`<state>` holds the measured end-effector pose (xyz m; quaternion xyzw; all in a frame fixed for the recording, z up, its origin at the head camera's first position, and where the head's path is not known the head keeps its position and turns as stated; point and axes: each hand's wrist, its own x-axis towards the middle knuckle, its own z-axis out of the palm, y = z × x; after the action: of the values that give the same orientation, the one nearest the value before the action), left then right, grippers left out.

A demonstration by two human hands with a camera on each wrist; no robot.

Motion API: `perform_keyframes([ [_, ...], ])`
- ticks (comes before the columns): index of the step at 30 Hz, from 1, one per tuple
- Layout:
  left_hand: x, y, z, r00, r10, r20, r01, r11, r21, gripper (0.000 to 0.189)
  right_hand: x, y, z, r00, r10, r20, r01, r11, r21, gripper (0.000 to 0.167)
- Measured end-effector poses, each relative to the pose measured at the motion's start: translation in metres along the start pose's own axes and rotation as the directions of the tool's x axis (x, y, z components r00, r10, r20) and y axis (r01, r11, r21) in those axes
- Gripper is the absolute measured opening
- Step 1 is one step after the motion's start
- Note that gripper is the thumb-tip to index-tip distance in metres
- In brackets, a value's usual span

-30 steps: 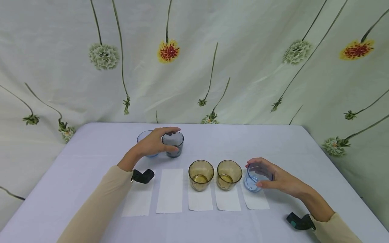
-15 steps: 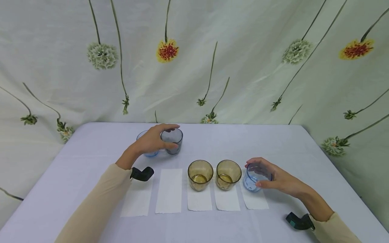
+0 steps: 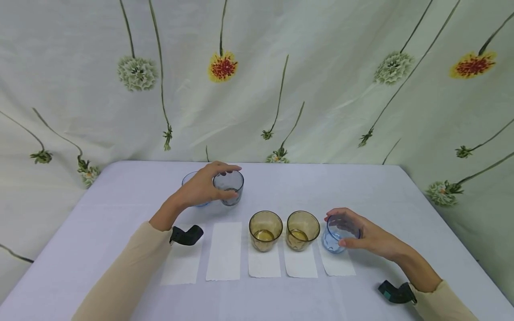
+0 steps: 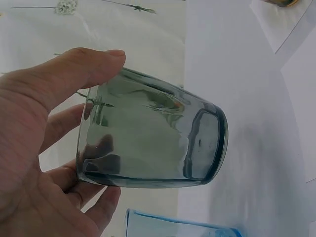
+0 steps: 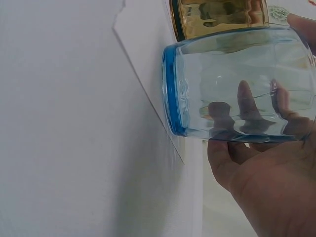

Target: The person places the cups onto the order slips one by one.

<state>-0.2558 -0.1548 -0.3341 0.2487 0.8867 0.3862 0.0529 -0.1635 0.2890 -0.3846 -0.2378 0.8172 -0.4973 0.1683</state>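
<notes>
My left hand (image 3: 202,185) holds a grey tinted glass (image 3: 233,182) at the back left, thumb on one side and fingers on the other. In the left wrist view the base of this grey glass (image 4: 153,133) looks slightly raised off the tabletop. Just left of it stands a light blue glass (image 3: 188,177), mostly hidden behind the hand. On the right, my right hand (image 3: 371,236) grips another light blue glass (image 3: 335,240) over the rightmost paper strip (image 3: 339,267). The right wrist view shows fingers curled round that blue glass (image 5: 222,74).
Two amber glasses (image 3: 265,232) stand side by side on paper strips in the middle. Further left lie two bare white paper strips (image 3: 224,252), the leftmost partly under the left wrist camera (image 3: 186,235). A flower-printed curtain (image 3: 321,89) hangs behind the white table (image 3: 341,187).
The grey glass has risen slightly in my left hand, its base looking paler than before. The right hand and its blue glass have stayed in place.
</notes>
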Motion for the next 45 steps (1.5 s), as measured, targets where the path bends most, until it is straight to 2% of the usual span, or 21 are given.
perform_keyframes([
  [11, -0.018, 0.010, 0.004, 1.000, -0.006, 0.006, 0.007, 1.000, -0.014, 0.064, 0.000, 0.000, 0.000, 1.000, -0.009, 0.011, 0.009, 1.000, 0.015, 0.061],
  [16, -0.025, 0.013, 0.005, 1.000, 0.009, 0.002, -0.009, 1.000, -0.028, 0.064, 0.001, 0.001, 0.000, 1.000, -0.022, 0.016, 0.022, 0.999, 0.023, 0.060],
  [34, -0.058, 0.010, 0.019, 1.000, 0.022, 0.000, -0.022, 1.000, -0.020, 0.058, 0.000, 0.001, 0.001, 1.000, -0.021, 0.008, 0.021, 1.000, 0.010, 0.060],
  [45, -0.070, 0.012, 0.025, 0.998, 0.063, 0.021, -0.062, 0.998, -0.013, 0.056, 0.000, 0.000, 0.001, 1.000, -0.010, 0.006, 0.010, 1.000, 0.004, 0.061],
])
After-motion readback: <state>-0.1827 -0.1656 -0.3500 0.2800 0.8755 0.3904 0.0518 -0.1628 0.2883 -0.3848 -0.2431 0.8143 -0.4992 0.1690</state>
